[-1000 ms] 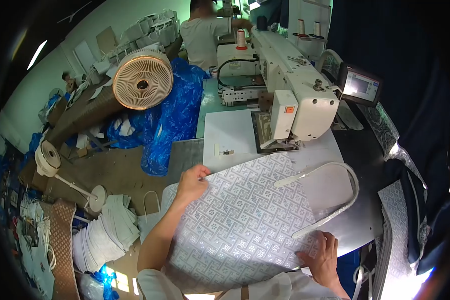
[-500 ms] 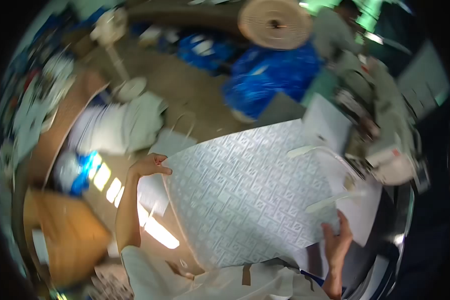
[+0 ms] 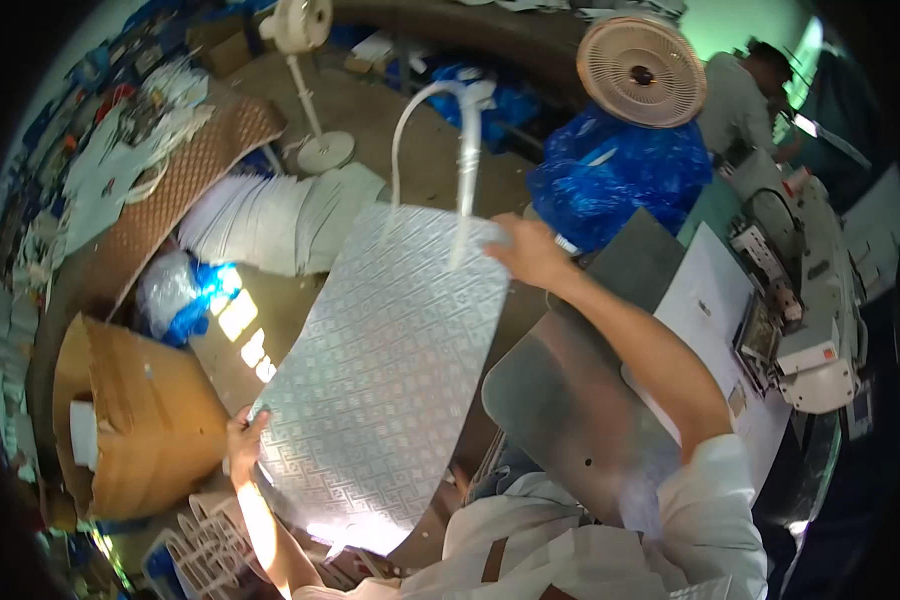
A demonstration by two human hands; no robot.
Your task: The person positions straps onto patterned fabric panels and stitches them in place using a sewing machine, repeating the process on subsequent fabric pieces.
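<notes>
A silvery-white bag (image 3: 380, 370) with an embossed geometric pattern hangs flat and slanted between my hands. My left hand (image 3: 245, 445) is closed on its lower left edge, thumb on the front face. My right hand (image 3: 528, 252) pinches its upper right corner. From the far end of the bag a pale looped handle (image 3: 467, 150) stands up, bent over at the top. The bag is off the table, left of the sewing machine (image 3: 815, 300). Its back side is hidden.
A grey worktable (image 3: 560, 400) with a white sheet (image 3: 695, 290) lies to the right. At the left are a cardboard box (image 3: 160, 430) and a stack of pale fabric (image 3: 260, 225). Behind stand a blue plastic bundle (image 3: 620, 175), two fans (image 3: 642, 75), and a person (image 3: 740, 100).
The bag has swung left, off the sewing table, and turned so its handle points away. My right hand moved from near its handle side to the upper corner; my left hand moved down.
</notes>
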